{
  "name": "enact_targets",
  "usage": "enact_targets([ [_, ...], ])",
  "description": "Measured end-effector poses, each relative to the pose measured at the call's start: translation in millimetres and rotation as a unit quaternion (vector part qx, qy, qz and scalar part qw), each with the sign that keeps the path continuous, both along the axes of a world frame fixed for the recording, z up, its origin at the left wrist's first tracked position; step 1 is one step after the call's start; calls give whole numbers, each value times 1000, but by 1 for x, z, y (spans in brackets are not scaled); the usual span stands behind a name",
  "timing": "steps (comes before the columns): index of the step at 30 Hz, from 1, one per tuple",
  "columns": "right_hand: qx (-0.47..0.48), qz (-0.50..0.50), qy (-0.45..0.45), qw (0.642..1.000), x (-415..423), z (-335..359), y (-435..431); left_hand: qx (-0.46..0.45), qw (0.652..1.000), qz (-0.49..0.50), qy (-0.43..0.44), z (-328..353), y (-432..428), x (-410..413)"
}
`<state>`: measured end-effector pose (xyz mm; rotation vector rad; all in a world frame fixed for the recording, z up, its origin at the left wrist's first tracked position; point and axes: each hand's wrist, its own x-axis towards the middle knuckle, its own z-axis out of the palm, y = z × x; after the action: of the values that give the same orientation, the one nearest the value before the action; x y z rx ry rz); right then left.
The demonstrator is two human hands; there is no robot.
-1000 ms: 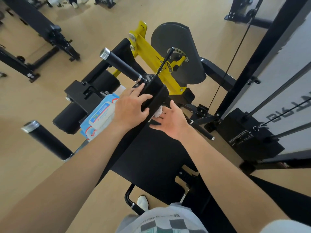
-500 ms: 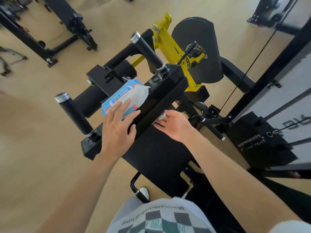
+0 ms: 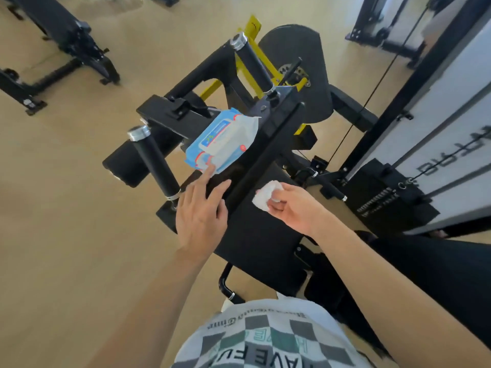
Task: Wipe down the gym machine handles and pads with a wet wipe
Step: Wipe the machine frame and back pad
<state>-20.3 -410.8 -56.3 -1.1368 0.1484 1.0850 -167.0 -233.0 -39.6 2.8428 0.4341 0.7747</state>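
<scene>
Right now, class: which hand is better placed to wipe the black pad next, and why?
Right. The right hand pinches the crumpled wet wipe just over the black pad; the left hand is open, fingers by the wipes pack, holding no wipe.

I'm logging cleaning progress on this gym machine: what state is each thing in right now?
wet wipe, crumpled, pinched by the right hand
right hand, holds the wet wipe over the black pad
left hand, fingers straight, index fingertip at the wipes pack
wipes pack, lying on the machine frame, lid unclear
near handle, ungripped
far handle, ungripped
</scene>
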Motion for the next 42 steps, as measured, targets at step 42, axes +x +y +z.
enact_targets([
  [42, -489, -429, -331, 684, -215, 97, -419, -524, 705, -391, 275, 44, -410, 4],
])
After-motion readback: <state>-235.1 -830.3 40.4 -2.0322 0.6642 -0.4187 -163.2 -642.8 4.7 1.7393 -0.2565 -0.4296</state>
